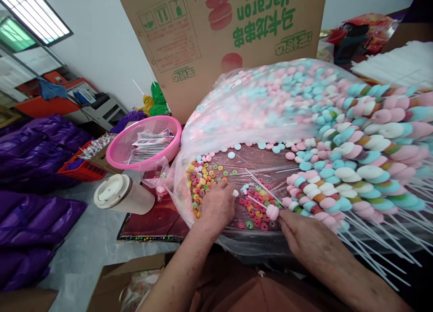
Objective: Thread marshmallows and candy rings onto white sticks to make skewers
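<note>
My right hand is closed on a thin white stick with pink marshmallows at its near end; other white sticks lean close by. My left hand is closed, fingers curled down beside a pile of yellow and orange gummy rings. A small white piece shows at its edge; what its fingers hold is hidden. Between my hands lie red and pink gummy rings on clear plastic. Finished skewers of marshmallows and rings are stacked to the right.
Behind rises a bag of pink and blue marshmallows, with a cardboard box at its back. On the left stand a pink basket holding packets and a lidded cup. Purple bundles lie farther left.
</note>
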`<control>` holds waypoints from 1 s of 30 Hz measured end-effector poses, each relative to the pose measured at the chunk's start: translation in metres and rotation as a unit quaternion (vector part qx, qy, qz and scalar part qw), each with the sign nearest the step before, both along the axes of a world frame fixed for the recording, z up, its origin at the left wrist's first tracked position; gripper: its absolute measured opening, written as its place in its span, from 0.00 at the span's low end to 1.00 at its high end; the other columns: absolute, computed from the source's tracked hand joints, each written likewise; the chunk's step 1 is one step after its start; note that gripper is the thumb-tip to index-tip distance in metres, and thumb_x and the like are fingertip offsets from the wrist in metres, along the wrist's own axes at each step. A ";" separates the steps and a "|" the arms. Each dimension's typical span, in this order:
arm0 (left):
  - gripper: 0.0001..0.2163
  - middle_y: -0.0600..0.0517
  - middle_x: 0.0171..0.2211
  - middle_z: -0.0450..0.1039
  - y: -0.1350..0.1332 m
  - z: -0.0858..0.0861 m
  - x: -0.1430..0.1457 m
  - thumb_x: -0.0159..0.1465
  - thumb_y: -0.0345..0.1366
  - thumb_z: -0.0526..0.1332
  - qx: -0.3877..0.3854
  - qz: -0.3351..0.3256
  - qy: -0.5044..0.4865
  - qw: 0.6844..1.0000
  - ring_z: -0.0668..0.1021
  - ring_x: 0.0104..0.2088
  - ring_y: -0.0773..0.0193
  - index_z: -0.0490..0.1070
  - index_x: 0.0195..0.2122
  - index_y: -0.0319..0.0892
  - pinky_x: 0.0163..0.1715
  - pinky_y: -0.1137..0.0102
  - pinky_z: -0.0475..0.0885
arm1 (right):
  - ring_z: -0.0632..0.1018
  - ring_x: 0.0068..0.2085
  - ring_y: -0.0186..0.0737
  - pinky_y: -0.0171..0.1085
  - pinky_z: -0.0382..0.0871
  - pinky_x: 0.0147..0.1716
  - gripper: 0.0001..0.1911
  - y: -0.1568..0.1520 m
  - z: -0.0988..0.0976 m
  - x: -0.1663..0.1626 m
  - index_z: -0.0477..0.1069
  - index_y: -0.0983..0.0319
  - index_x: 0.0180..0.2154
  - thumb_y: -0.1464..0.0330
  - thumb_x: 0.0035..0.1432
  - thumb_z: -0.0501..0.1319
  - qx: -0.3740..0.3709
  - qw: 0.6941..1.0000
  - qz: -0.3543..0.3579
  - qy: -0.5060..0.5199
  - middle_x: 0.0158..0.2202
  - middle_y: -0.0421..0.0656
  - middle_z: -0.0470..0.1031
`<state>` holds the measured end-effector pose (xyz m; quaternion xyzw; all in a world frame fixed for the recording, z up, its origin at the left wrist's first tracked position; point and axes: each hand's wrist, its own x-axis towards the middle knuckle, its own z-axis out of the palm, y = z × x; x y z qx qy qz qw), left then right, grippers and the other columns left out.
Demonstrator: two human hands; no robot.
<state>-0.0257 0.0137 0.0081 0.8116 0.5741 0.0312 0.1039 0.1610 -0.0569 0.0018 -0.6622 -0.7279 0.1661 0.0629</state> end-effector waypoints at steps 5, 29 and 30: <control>0.11 0.48 0.36 0.71 0.002 0.000 -0.012 0.57 0.29 0.52 0.012 0.013 0.101 0.995 0.71 0.40 0.58 0.73 0.33 0.44 0.40 0.66 0.66 | 0.74 0.23 0.39 0.33 0.55 0.21 0.14 -0.002 -0.001 0.006 0.69 0.60 0.25 0.70 0.55 0.47 0.013 0.999 -0.042 0.004 0.20 0.43 0.73; 0.10 0.47 0.37 0.71 0.040 0.001 -0.001 0.57 0.33 0.53 -0.015 -0.003 0.059 0.998 0.74 0.36 0.58 0.73 0.31 0.42 0.33 0.67 0.69 | 0.71 0.20 0.35 0.32 0.53 0.20 0.14 -0.001 -0.007 0.000 0.67 0.59 0.24 0.69 0.57 0.47 0.022 0.999 0.002 0.043 0.19 0.40 0.72; 0.09 0.46 0.37 0.71 0.039 0.000 0.002 0.57 0.33 0.53 -0.011 -0.001 0.054 0.998 0.74 0.36 0.58 0.73 0.30 0.41 0.34 0.67 0.69 | 0.70 0.19 0.35 0.32 0.53 0.20 0.14 -0.002 -0.008 -0.001 0.67 0.59 0.24 0.69 0.57 0.47 0.028 0.999 0.003 0.041 0.19 0.40 0.72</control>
